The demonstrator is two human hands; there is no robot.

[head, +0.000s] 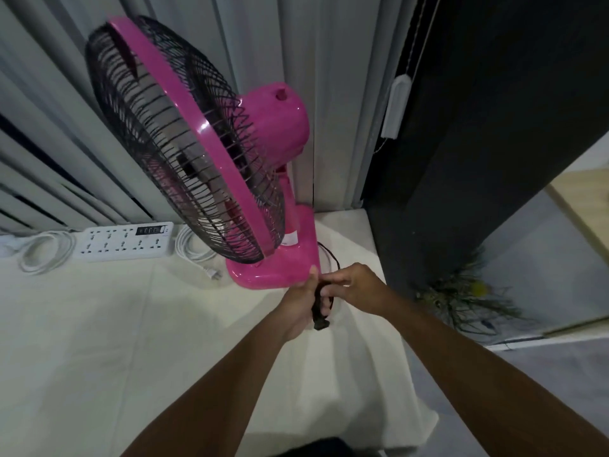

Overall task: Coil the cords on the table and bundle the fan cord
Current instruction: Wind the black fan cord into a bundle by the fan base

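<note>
Looking across the cloth-covered table (99,324), we are passing two white cords already lying coiled, one (43,252) left of the white power strip (125,240) and the other (194,247) between the strip and the pink fan (204,150). Just in front of the fan's base, our left hand (298,308) is gripping the gathered black fan cord (321,306), plug hanging low, while our right hand (354,288) is pinching a strand beside it. We are judging the risks: a slackening grip could spill the loops, and a hard tug could drag the fan toward the table's right edge.
</note>
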